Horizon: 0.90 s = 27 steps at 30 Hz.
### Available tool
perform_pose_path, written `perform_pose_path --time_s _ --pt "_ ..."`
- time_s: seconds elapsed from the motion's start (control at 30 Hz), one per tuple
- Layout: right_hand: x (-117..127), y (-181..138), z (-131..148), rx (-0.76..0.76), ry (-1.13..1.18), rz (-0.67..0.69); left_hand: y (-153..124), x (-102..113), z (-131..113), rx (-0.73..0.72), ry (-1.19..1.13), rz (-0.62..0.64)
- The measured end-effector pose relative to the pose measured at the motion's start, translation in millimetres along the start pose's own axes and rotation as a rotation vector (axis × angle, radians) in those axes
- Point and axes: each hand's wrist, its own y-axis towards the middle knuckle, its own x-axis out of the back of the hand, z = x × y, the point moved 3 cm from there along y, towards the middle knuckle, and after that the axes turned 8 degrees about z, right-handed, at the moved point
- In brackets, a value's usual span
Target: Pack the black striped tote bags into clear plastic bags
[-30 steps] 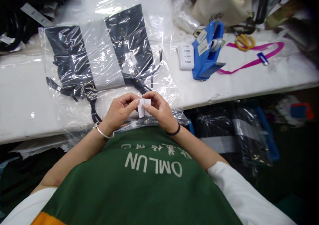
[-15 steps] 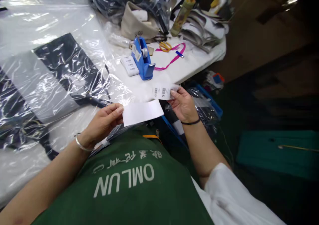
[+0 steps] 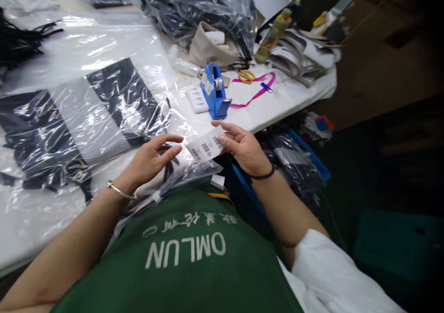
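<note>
Tape dispenser: our landmark, a blue tape dispenser (image 3: 215, 93) standing on the white table (image 3: 291, 93).
Label strip: we hold a small label strip (image 3: 207, 146), printed with barcodes, just nearer us than the dispenser, tilted over the table's edge.
Right hand: our right hand (image 3: 239, 149), on our side of the dispenser and slightly right of it, pinches the strip's right end between thumb and fingers.
Left hand: our left hand (image 3: 152, 158), left of the dispenser and nearer us, has thumb and forefinger narrowly parted, nothing seen between them; we cannot tell if they touch the strip's left end.
Clear plastic: left of the dispenser, clear plastic (image 3: 69, 123) covers dark goods (image 3: 125, 95).
White slip: nearer us than the dispenser, below our hands, a white slip (image 3: 218, 181) shows by our green apron (image 3: 187, 276); resting or falling, we cannot tell.
Drop risk: with one pinch alone, the strip could slip off the edge.
Crease risk: a hard squeeze or uneven pull could bend or tear it.
</note>
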Motion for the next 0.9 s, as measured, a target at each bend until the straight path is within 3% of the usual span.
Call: perform_pose_path --time_s 0.07,0.13,0.3,0.47,0.6,0.9 --pt "-16.6 21.8 -1.8 -0.026 -0.046 0.097 -5.8 10.3 -3.5 -0.027 0.051 0.048" --pt "-33.2 44.1 -6.0 -0.027 -0.036 0.131 -12.3 12.6 0.3 0.021 -0.044 0.057" --pt "-79.2 70.0 -32.4 -0.052 0.101 0.128 -30.9 13.2 27.8 0.153 -0.491 -0.332" --pt "-114.3 48.8 -57.1 -0.064 0.067 0.195 -42.6 16.7 43.6 0.134 -0.537 -0.535" --pt "-120.1 40.4 -58.1 -0.04 0.018 0.207 -41.9 15.9 47.0 0.102 -0.529 -0.579" --pt "-112.1 38.9 -49.9 0.012 -0.137 0.195 -36.4 10.6 48.7 0.138 -0.65 -0.513"
